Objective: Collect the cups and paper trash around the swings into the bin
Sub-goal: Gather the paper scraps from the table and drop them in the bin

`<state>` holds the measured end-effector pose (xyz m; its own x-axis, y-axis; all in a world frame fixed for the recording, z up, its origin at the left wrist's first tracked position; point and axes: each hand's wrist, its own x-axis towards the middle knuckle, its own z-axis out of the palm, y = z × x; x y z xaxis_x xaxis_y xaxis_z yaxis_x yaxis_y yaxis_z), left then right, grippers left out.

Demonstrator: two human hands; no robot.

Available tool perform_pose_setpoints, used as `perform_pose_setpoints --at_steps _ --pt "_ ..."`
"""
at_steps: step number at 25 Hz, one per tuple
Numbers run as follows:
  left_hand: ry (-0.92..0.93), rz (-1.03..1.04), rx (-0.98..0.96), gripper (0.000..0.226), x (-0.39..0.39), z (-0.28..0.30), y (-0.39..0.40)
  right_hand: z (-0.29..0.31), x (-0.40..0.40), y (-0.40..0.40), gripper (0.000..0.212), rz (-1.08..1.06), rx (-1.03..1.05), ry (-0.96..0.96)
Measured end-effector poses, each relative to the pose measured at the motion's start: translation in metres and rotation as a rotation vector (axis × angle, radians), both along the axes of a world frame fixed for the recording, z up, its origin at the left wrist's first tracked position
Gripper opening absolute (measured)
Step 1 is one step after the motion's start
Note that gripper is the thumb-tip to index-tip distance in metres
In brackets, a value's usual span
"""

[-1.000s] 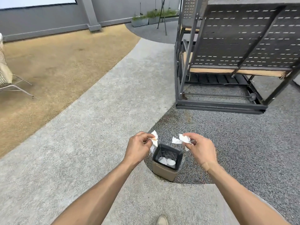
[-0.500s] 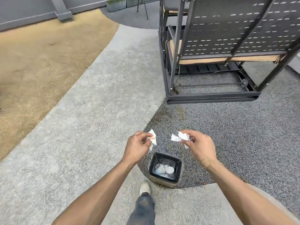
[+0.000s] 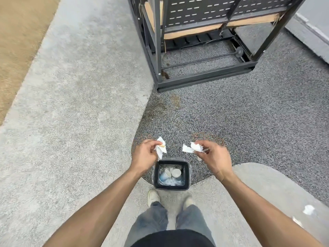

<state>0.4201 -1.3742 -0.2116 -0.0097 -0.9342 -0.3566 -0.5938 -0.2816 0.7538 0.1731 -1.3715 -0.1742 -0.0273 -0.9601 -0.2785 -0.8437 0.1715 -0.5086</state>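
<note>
White crumpled paper fills both hands of a person looking straight down at their own arms and feet. No brand, label or writing can be read anywhere in view.

Their left hand [image 3: 145, 155] is closed in a pinch, thumb and fingertips gripping a left paper scrap [image 3: 161, 147] with a small tan mark on it; the scrap hangs down from the fingers just above the bin's far left corner. Their right hand [image 3: 214, 156] is likewise closed in a pinch around a right paper scrap [image 3: 193, 148], which sticks out sideways toward the other hand. The two scraps are near each other but apart.

Below and between the hands stands a small dark square bin [image 3: 171, 187], upright on the ground where pale concrete [image 3: 71, 104] meets speckled grey gravel paving [image 3: 231, 113]. Inside it lie white cups [image 3: 175, 172], seen from above as pale round shapes, on top of more white and bluish trash that is too blurred to tell apart.

Just behind the bin are two light shoes [image 3: 153, 196] and grey trouser legs. Another paper scrap [image 3: 308, 209] lies on the concrete far off to the right. Beyond the bin stands a dark metal swing frame [image 3: 204, 81] with a perforated back and tan cushion.
</note>
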Motion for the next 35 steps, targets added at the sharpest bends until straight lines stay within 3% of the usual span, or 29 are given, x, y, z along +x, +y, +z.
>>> perform_pose_setpoints --at_steps 6,14,23,28,35 --pt "-0.038 0.038 0.123 0.031 -0.013 -0.066 -0.018 -0.075 -0.017 -0.028 0.043 -0.022 0.229 0.032" --pt "-0.114 0.175 0.340 0.021 -0.028 -0.220 -0.013 -0.241 -0.019 -0.039 0.038 0.019 0.457 0.096" --pt "-0.374 0.038 0.552 0.027 -0.047 -0.374 0.008 -0.416 0.012 0.003 0.039 0.041 0.543 0.118" --pt "-0.384 -0.047 0.578 0.039 -0.050 -0.392 0.012 -0.433 0.015 0.011 0.045 -0.002 0.502 0.071" --pt "-0.400 -0.049 0.480 0.037 -0.045 -0.329 0.002 -0.367 0.005 -0.008 0.045 0.067 0.398 0.118"
